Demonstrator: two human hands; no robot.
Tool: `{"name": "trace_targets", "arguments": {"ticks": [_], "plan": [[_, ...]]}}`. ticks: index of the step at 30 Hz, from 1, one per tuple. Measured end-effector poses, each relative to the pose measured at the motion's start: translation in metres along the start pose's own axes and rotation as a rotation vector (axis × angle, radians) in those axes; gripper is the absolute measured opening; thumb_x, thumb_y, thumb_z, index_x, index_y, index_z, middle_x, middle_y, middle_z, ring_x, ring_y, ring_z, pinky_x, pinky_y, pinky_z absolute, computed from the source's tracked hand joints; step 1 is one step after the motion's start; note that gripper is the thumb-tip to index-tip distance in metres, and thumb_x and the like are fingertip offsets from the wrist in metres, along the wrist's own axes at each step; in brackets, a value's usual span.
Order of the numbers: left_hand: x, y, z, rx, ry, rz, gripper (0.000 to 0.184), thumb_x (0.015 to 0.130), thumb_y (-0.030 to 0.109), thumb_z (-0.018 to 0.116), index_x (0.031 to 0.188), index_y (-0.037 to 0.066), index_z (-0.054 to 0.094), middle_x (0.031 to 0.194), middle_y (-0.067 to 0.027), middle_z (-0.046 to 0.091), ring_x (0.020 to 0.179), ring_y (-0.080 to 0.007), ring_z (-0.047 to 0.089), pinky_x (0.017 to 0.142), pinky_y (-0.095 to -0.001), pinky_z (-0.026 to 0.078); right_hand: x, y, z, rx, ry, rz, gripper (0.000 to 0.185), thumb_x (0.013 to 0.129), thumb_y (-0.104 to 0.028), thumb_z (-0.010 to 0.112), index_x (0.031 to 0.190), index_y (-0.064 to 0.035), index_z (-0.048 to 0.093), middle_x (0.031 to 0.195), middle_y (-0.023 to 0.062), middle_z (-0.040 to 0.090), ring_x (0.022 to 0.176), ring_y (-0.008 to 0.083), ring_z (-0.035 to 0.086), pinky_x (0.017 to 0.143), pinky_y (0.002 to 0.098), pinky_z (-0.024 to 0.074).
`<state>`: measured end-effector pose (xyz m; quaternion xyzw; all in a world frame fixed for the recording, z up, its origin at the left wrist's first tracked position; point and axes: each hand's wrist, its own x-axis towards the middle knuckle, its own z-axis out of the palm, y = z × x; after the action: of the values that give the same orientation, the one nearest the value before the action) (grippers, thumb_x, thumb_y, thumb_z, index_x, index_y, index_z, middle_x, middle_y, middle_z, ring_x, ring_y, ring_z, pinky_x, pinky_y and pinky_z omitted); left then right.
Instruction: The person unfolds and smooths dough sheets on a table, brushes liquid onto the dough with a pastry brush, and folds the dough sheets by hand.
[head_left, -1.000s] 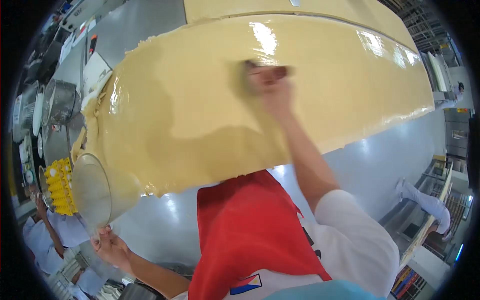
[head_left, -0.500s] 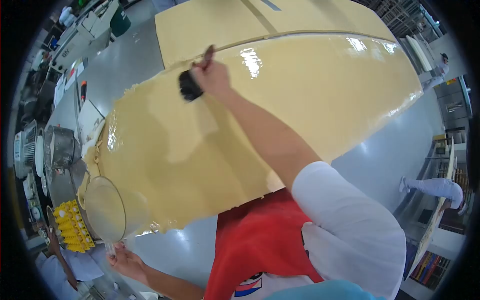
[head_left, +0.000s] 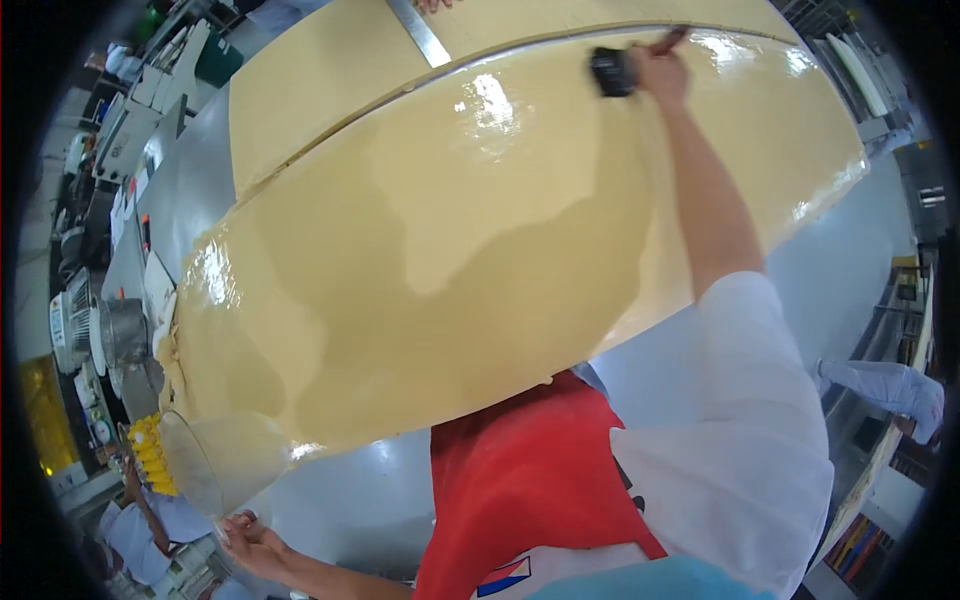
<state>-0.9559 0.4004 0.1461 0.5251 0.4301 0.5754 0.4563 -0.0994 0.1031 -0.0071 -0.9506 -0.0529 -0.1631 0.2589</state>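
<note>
A long, glossy yellow sheet of what looks like dough covers most of the table. My right hand is closed on the handle of a brush with black bristles, near the sheet's far edge on the right side. At the lower left, my left hand grips a clear plastic pitcher, which is tilted beside the sheet's near left corner. Whether there is liquid in the pitcher is hard to tell.
A second yellow sheet lies beyond, with a metal strip and another person's fingers on it. At left are a metal pot and yellow egg trays. Other people stand at the lower left and right.
My right hand has swept the brush from the left part of the sheet to the far right. My left hand has moved slightly down with the pitcher. Another person's fingers now show at the top.
</note>
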Motion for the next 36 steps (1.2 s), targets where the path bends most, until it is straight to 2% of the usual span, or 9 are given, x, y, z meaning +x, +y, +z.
{"name": "trace_targets", "arguments": {"ticks": [6, 10, 11, 14, 19, 25, 27, 30, 36], "plan": [[-0.053, 0.035, 0.019, 0.019, 0.012, 0.003, 0.01, 0.089, 0.011, 0.065, 0.09, 0.002, 0.061, 0.071, -0.0045, 0.058, 0.069, -0.0141, 0.053, 0.07, -0.0315, 0.043, 0.041, 0.163, -0.102, -0.324, 0.088, 0.127, 0.053, 0.089, -0.053, 0.041, 0.114, -0.0109, 0.063, 0.11, 0.0181, 0.066, 0.102, 0.0391, 0.062, 0.087, 0.0476, 0.0491], [-0.072, 0.033, 0.032, -0.041, 0.0, -0.03, 0.013, 0.088, 0.016, 0.067, 0.089, 0.003, 0.062, 0.067, -0.0046, 0.06, 0.064, -0.0134, 0.054, 0.068, -0.0309, 0.045, -0.054, 0.112, -0.099, -0.467, -0.162, 0.089, 0.036, 0.092, -0.046, 0.047, 0.11, -0.0226, 0.066, 0.104, 0.0102, 0.069, 0.096, 0.0334, 0.066, 0.081, 0.0482, 0.0514], [-0.072, 0.03, 0.038, -0.056, -0.039, -0.034, 0.01, 0.088, 0.012, 0.066, 0.086, 0.003, 0.062, 0.068, -0.005, 0.059, 0.066, -0.0142, 0.053, 0.068, -0.0313, 0.043, -0.087, 0.12, -0.072, -0.084, -0.023, -0.316, 0.021, 0.091, -0.034, 0.055, 0.104, -0.0255, 0.068, 0.098, 0.0036, 0.071, 0.091, 0.0269, 0.067, 0.077, 0.0448, 0.0526], [-0.065, 0.008, 0.036, -0.093, -0.117, -0.029, 0.007, 0.088, 0.006, 0.066, 0.085, 0.002, 0.062, 0.07, -0.0056, 0.058, 0.069, -0.015, 0.052, 0.067, -0.0304, 0.042, -0.193, 0.006, -0.058, 0.217, -0.108, -0.535, 0.023, 0.084, -0.012, 0.056, 0.091, -0.0238, 0.074, 0.09, -0.0042, 0.071, 0.091, 0.0195, 0.066, 0.077, 0.0344, 0.0503], [-0.047, -0.036, 0.076, -0.221, -0.201, -0.002, 0.008, 0.087, 0.002, 0.067, 0.09, 0.003, 0.06, 0.073, -0.0065, 0.061, 0.07, -0.0148, 0.053, 0.065, -0.0273, 0.043, -0.371, -0.123, -0.078, 0.402, -0.356, -0.927, 0.03, 0.075, -0.012, 0.057, 0.104, -0.0116, 0.067, 0.1, 0.0082, 0.067, 0.092, 0.0259, 0.065, 0.074, 0.0403, 0.051], [-0.078, -0.025, 0.145, -0.212, -0.297, -0.037, 0.013, 0.087, 0.002, 0.067, 0.098, 0.002, 0.06, 0.082, -0.0061, 0.063, 0.069, -0.0131, 0.054, 0.066, -0.0271, 0.044, -0.421, -0.108, -0.15, 0.865, -0.727, -0.554, 0.02, 0.086, -0.026, 0.063, 0.101, -0.0139, 0.068, 0.086, 0.0088, 0.067, 0.081, 0.0283, 0.065, 0.07, 0.0387, 0.0505], [-0.083, -0.03, 0.153, -0.288, -0.421, 0.003, 0.016, 0.088, 0.004, 0.066, 0.103, 0.001, 0.06, 0.086, -0.0056, 0.063, 0.071, -0.0124, 0.055, 0.067, -0.0269, 0.044, -0.386, -0.069, -0.178, 0.836, -0.995, -0.096, 0.023, 0.087, -0.029, 0.065, 0.102, -0.0126, 0.068, 0.09, 0.0101, 0.069, 0.082, 0.0271, 0.066, 0.072, 0.0351, 0.0511], [-0.097, -0.022, 0.177, -0.286, -0.423, 0.002, 0.011, 0.088, 0.006, 0.066, 0.096, 0.001, 0.059, 0.08, -0.0056, 0.061, 0.07, -0.0124, 0.053, 0.066, -0.0269, 0.043, -0.334, 0.042, -0.148, 1.014, -0.623, 0.088, 0.032, 0.084, -0.033, 0.068, 0.097, -0.0035, 0.068, 0.085, 0.0064, 0.07, 0.078, 0.0144, 0.065, 0.071, 0.0309, 0.0512], [-0.146, -0.008, 0.235, -0.156, -0.329, 0.004, 0.007, 0.089, 0.005, 0.065, 0.091, 0.001, 0.06, 0.071, -0.0034, 0.055, 0.062, -0.0122, 0.048, 0.064, -0.0263, 0.041, -0.15, 0.278, -0.223, 0.852, -0.257, 0.24, 0.024, 0.085, -0.025, 0.072, 0.099, -0.0054, 0.068, 0.083, 0.0023, 0.068, 0.078, 0.0117, 0.063, 0.069, 0.0295, 0.0514]]}}
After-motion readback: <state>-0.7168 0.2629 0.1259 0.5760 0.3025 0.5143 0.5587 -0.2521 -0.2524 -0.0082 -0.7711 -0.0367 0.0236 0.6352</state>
